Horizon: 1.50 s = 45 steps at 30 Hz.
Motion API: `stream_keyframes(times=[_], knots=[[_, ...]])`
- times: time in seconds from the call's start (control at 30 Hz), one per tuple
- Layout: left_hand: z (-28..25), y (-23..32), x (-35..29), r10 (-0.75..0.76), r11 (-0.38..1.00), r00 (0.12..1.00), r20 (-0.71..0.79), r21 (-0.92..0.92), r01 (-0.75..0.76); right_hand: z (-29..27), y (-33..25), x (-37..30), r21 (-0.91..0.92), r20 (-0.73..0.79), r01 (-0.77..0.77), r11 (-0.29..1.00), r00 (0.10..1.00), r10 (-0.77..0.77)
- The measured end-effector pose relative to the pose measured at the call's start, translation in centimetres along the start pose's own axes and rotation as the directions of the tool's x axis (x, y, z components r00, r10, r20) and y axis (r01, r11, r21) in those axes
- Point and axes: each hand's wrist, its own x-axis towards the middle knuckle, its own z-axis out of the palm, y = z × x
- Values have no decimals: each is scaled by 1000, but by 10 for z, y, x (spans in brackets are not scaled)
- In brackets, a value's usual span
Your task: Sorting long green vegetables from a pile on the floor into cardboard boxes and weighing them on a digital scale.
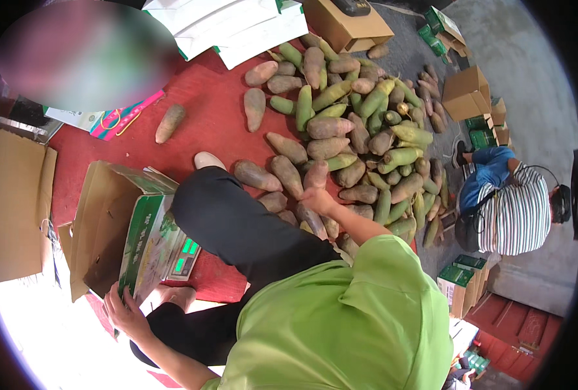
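My right hand is closed round the end of a muddy reddish-brown radish at the near edge of a big heap of green radishes and reddish-brown ones. At lower left, my left hand grips the edge of an open cardboard carton with a green printed side. The carton leans open toward the left; its inside is mostly in shadow. Beside it, partly hidden, stands a scale with lit green digits. My dark-trousered knee lies between the carton and the heap.
A single radish lies apart on the red mat. White cartons and a brown box stand at the back. To the right, a person in a striped shirt crouches near more boxes. A large cardboard sheet stands at far left.
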Motion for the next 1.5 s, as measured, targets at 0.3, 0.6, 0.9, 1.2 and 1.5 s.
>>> stream_keyframes(times=[0.3,0.6,0.9,1.2,1.5], knots=[[-5,9,-4,35,997,998,-59,67,-31,-28,67,-36,-53,-152,-231,972,963,220],[-1,6,1,49,995,995,-86,93,-41,-54,91,-23,33,-339,-325,945,886,317],[1,3,-2,65,995,992,-111,88,-56,-23,-41,31,-290,-209,54,956,971,-118],[-3,7,-6,-9,998,996,-84,55,14,23,-65,108,-495,-127,-474,728,868,479],[-2,17,5,-19,1000,997,-75,12,20,30,7,129,-352,-180,-583,732,810,559]])
